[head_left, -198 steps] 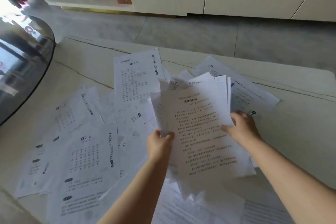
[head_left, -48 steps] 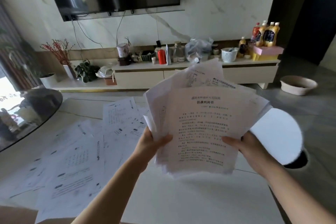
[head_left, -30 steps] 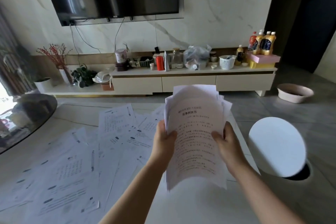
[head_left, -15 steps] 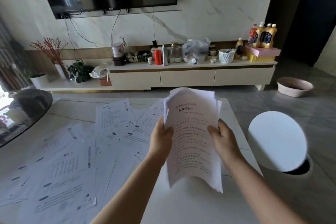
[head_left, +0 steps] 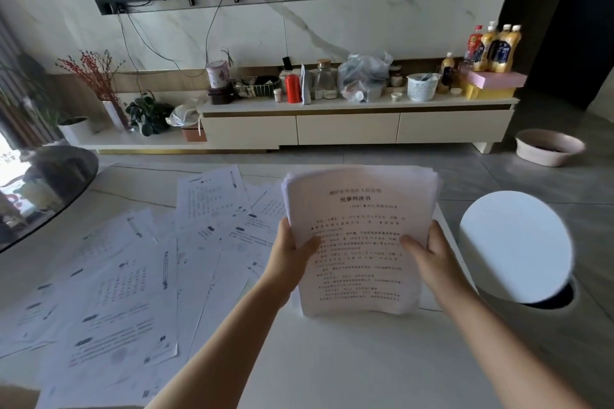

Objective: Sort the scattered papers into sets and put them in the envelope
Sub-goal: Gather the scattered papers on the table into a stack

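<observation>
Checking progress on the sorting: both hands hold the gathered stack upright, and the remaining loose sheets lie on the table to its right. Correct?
Not quite. The head view shows the loose sheets lying left of the stack, not right. The left hand and right hand do hold it upright.

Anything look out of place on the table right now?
Yes: loose sheets lie overlapped and askew across the table's left half, unsorted. The stack, held by left hand and right hand, looks squared.
</observation>
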A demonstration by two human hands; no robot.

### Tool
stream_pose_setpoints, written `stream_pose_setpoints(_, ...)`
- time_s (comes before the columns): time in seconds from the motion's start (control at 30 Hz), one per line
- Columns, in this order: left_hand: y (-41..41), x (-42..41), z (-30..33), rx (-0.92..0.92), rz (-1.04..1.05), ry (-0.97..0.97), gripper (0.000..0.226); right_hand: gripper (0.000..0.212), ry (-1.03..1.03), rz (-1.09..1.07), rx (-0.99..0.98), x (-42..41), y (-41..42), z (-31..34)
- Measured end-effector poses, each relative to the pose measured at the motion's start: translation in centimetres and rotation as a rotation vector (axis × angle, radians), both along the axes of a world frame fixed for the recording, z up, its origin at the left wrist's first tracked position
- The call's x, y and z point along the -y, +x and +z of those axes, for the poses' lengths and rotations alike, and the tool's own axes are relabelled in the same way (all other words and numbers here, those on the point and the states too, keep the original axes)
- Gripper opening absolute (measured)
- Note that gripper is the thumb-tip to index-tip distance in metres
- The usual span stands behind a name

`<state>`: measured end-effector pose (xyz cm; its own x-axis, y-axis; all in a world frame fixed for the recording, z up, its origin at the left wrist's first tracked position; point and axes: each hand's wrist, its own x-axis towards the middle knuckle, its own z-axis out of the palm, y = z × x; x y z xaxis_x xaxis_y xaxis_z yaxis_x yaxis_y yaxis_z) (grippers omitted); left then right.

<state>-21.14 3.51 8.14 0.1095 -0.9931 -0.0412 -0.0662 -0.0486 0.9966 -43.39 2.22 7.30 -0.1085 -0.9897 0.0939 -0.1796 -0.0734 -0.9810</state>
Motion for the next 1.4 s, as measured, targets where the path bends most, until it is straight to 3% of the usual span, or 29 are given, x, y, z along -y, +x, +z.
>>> stream_pose_setpoints(0.17, -0.2, -0.8, -5.1, 0.109, -0.078, 0.123, 0.038, 0.029, 0.217, 0.014, -0.107, -0.9, -0.1, -6.1)
stream_pose_setpoints(0.33, -1.3, -0.7, -6.9, 0.134, 0.054, 0.204, 0.019, 0.015, 0.187, -0.118, -0.215, -1.8, -0.6, -6.8)
stream_pose_setpoints(0.47, -2.8, -1.8, -7.6, 0.152, 0.068, 0.35, 0.013, 0.037, 0.303, -0.194, -0.423, -3.5, -2.1, -8.5)
stream_pose_setpoints(0.57, -3.6, -3.1, -9.4, 0.104, 0.039, 0.467, 0.023, 0.047, 0.383, -0.224, -0.548, -5.3, -2.7, -10.4)
stream_pose_setpoints(0.77, -2.2, -6.3, -10.2, 0.281, 0.045, 0.495, 0.038, 0.038, 0.366, -0.258, -1.113, -8.1, -3.3, -10.0)
stream_pose_setpoints(0.83, -0.6, -7.6, -9.1, 0.25, 0.056, 0.489, 0.037, 0.038, 0.329, -0.19, -1.012, -8.5, -2.1, -8.9)
stream_pose_setpoints(0.93, 2.7, -9.8, -6.9, 0.186, 0.102, 0.478, 0.036, 0.039, 0.33, -0.031, -0.518, -8.6, 1.2, -6.4)
stream_pose_setpoints(1.0, 5.4, -11.4, -5.6, 0.174, 0.169, 0.466, 0.033, 0.032, 0.336, 0.054, -0.346, -8.8, 4.4, -4.7)
stream_pose_setpoints(1.23, 16.6, -17.1, -3.3, 0.176, 0.411, 0.444, 0.036, 0.013, 0.377, 0.313, -0.098, -11.0, 18.0, -2.1)
stream_pose_setpoints(1.4, 24.6, -19.4, -4.4, 0.301, 0.493, 0.466, 0.037, 0.009, 0.561, 0.332, -0.001, -10.6, 26.8, -3.8)
